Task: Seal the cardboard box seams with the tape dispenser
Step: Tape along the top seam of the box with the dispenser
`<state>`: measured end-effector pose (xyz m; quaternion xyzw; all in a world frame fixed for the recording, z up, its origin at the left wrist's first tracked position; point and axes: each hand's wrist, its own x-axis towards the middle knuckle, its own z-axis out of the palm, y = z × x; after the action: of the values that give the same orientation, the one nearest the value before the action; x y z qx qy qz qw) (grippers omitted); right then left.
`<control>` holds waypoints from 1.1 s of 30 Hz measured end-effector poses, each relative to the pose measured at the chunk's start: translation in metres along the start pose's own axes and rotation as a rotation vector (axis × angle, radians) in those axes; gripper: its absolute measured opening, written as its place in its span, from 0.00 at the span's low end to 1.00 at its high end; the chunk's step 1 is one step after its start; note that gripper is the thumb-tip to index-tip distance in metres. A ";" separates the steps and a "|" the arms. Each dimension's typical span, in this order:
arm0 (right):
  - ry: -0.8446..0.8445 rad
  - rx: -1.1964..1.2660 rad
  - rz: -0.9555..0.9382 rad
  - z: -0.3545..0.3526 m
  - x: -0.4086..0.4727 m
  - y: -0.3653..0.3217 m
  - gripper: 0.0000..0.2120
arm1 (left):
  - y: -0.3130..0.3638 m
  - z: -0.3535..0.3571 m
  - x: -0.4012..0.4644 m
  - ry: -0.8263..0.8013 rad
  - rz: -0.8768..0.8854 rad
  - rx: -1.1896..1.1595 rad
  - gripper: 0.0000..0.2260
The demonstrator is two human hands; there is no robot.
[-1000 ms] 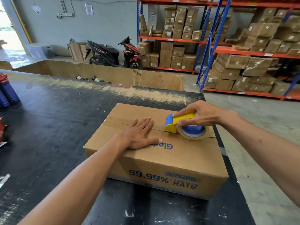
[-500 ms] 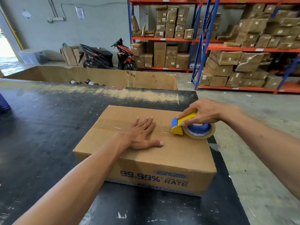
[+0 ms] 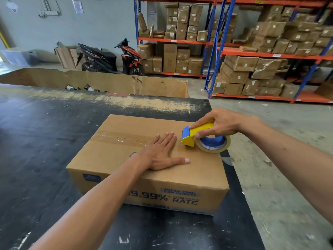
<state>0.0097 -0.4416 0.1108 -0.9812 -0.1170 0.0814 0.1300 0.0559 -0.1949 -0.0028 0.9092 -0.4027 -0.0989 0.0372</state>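
A brown cardboard box with blue print lies on the black table. Clear tape covers its top centre seam from the left edge to about the middle. My left hand lies flat on the lid over the seam, fingers spread. My right hand grips the yellow and blue tape dispenser, whose front end touches the seam just right of my left fingertips. Its tape roll hangs over the box's right edge.
A large open cardboard bin stands behind the table. Shelving racks full of wrapped boxes fill the back right, and a red and black scooter is parked by the wall. Concrete floor lies to the right of the table.
The tape dispenser has slid right along the seam to the box's right edge, laying tape. My left hand stays flat on the lid. My view has swung slightly right.
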 end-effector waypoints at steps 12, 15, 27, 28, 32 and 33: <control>-0.003 0.138 0.167 0.001 -0.058 0.070 0.24 | -0.003 -0.003 0.004 -0.041 0.022 0.046 0.51; -0.018 0.109 0.178 0.007 -0.057 0.072 0.24 | 0.000 -0.009 0.007 -0.073 0.013 0.079 0.52; 0.053 0.203 0.152 0.018 -0.069 0.081 0.23 | 0.057 0.002 0.048 -0.008 0.142 0.036 0.47; 0.071 0.220 0.155 0.021 -0.069 0.081 0.23 | 0.054 0.002 0.047 -0.016 0.147 0.040 0.47; 0.140 0.278 0.123 0.033 -0.066 0.075 0.25 | 0.040 0.002 0.039 -0.011 0.156 0.050 0.44; 0.147 0.290 0.115 0.036 -0.066 0.073 0.25 | 0.037 0.002 0.036 -0.017 0.159 0.049 0.44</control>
<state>-0.0452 -0.5181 0.0653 -0.9606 -0.0381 0.0328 0.2733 0.0527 -0.2465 -0.0045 0.8742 -0.4760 -0.0936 0.0194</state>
